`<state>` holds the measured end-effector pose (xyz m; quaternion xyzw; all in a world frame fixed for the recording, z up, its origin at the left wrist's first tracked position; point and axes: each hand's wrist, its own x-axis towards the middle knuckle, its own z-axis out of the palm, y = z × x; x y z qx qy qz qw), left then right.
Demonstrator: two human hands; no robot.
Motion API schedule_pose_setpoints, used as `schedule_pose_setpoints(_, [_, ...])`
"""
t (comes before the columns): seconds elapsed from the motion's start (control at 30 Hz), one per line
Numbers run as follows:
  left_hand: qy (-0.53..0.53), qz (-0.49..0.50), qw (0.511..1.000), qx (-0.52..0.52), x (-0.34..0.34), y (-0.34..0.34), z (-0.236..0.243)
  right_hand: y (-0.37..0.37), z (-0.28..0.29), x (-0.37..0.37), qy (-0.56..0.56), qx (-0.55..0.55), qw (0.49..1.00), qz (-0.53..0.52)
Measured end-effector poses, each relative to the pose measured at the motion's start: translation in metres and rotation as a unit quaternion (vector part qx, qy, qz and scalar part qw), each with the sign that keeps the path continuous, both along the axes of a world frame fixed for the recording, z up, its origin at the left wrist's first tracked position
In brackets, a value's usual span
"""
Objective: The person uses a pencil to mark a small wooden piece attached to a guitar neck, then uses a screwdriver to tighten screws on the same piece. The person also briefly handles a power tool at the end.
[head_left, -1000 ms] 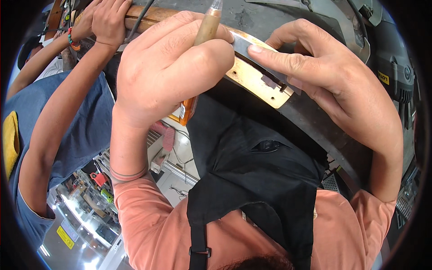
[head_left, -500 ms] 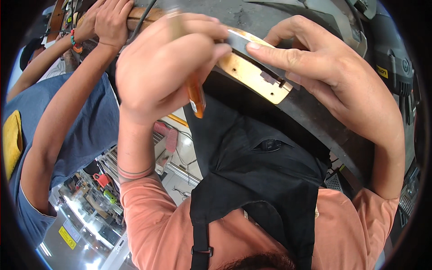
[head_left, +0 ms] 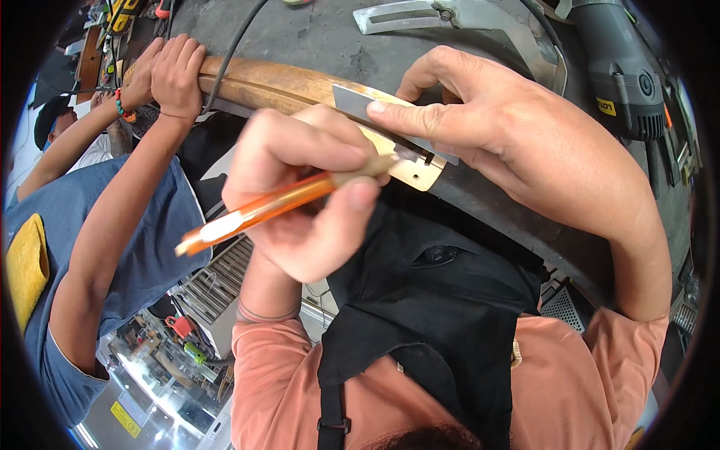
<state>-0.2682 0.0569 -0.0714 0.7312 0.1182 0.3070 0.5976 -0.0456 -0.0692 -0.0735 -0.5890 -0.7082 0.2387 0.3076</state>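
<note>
Pinching orange pen [head_left: 259, 212] in left hand [head_left: 274, 161], thumb against fingers, apparently for fine control; pointing tip over pale plate [head_left: 424, 180], too blurred to tell if touching. Pressing thumb of right hand [head_left: 510, 124] down on grey metal strip [head_left: 351, 103], with fingers curled around far side, likely to stop strip slipping. Working on wooden bar [head_left: 262, 82] along near edge of dark bench [head_left: 315, 37], under both hands; helped farther left by co-worker's hand [head_left: 178, 79] gripping bar, seemingly to steady it.

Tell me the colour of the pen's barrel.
The barrel is mostly orange, shown best in the head view.
</note>
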Motion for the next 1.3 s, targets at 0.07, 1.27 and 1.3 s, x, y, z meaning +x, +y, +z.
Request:
schedule_pose_setpoints(0.07, [0.010,-0.027,0.995,0.091,0.007,0.015,-0.005,0.005,0.000,-0.001,0.000,-0.013,1.000,0.003])
schedule_pose_setpoints(1.27, [-0.004,-0.018,0.988,0.156,0.011,0.014,-0.012,0.002,-0.004,-0.003,-0.003,0.008,1.000,-0.007])
schedule_pose_setpoints(1.3, [0.003,-0.008,0.989,0.148,0.009,0.013,-0.011,0.002,-0.004,-0.004,0.001,0.009,1.000,-0.003])
